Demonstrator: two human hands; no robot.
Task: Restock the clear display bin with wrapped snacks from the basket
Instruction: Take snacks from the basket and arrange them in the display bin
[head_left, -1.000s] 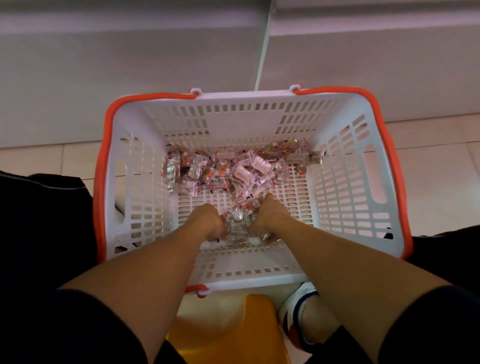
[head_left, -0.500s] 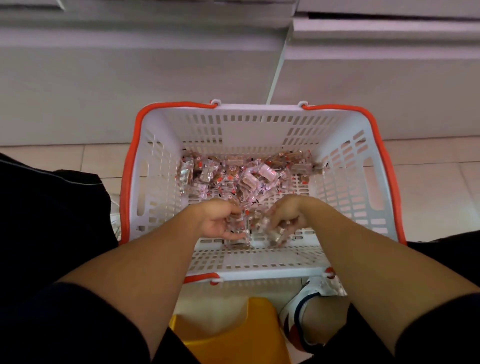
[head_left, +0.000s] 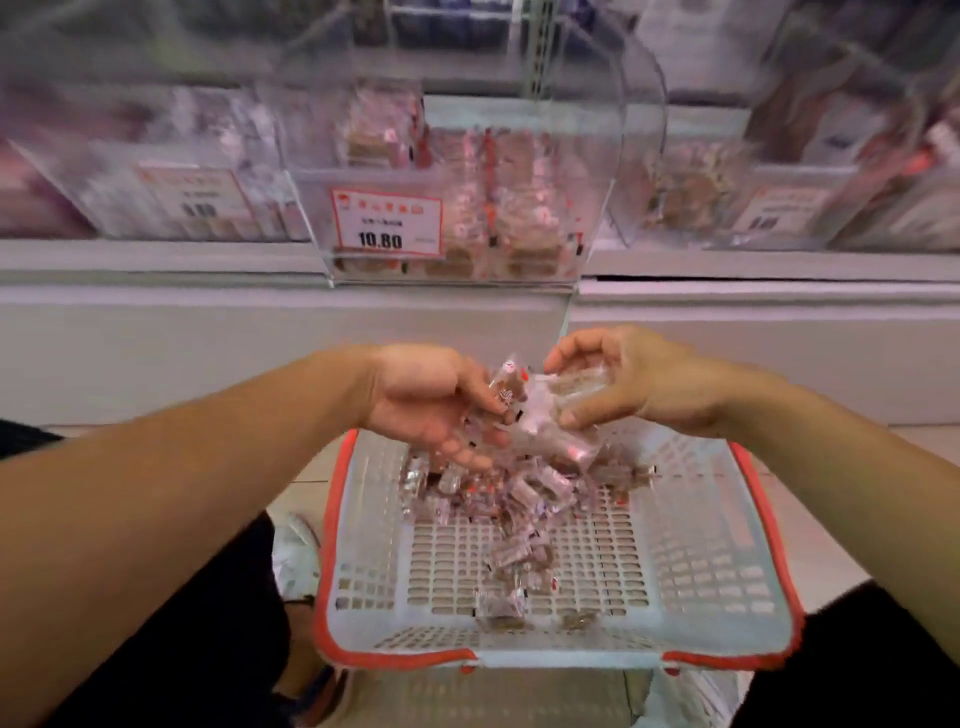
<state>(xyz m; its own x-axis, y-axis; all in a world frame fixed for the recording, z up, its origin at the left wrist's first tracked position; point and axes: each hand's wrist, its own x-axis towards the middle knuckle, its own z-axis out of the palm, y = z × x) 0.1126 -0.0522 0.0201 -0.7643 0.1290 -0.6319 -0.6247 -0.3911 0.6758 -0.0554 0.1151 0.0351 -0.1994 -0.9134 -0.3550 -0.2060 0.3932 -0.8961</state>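
Observation:
A white basket with an orange rim (head_left: 717, 582) sits on the floor in front of me, with several wrapped snacks (head_left: 498, 493) piled at its far side and a few loose near the front. Above the basket, my left hand (head_left: 431, 410) and my right hand (head_left: 639, 384) hold a bunch of wrapped snacks (head_left: 540, 410) between them, fingers curled round the bunch. Straight ahead on the shelf stands the clear display bin (head_left: 457, 182), with stacked snacks inside and a price tag reading 10.80 (head_left: 387, 222).
More clear bins (head_left: 171, 171) flank the middle one on the white shelf (head_left: 208, 312), another bin (head_left: 810, 171) at the right. My dark-clothed knees frame the basket. A shoe (head_left: 298, 545) shows left of the basket.
Both hands have lifted out of the basket with a bunch of snacks. The view has tilted up, bringing the shelf and bins into sight.

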